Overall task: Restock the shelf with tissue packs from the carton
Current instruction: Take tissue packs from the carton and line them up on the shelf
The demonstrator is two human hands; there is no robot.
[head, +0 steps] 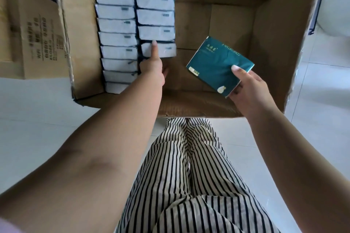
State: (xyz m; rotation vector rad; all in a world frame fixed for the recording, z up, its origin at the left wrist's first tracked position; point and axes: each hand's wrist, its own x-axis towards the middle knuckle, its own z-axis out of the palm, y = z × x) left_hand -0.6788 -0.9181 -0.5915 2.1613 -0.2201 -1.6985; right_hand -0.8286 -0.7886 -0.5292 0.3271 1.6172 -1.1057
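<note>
Below me, pale floor tiles [37, 111] carry the open carton [274, 47]. My left grip [152, 66] reaches in, forefinger laid on the nearest white pack end [166, 50]; other fingers hidden. My right grip [248, 89] pinches a teal tissue pack [217, 62], tilted above bare carton bottom.

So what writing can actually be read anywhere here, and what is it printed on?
"COMFORTABLE": on the green tissue pack in the right hand.
"WiFi": on the side box; its other lines are too blurred.
Green characters on the carton flap: cut off, unreadable.
Small marks on the white packs: too small.
</note>
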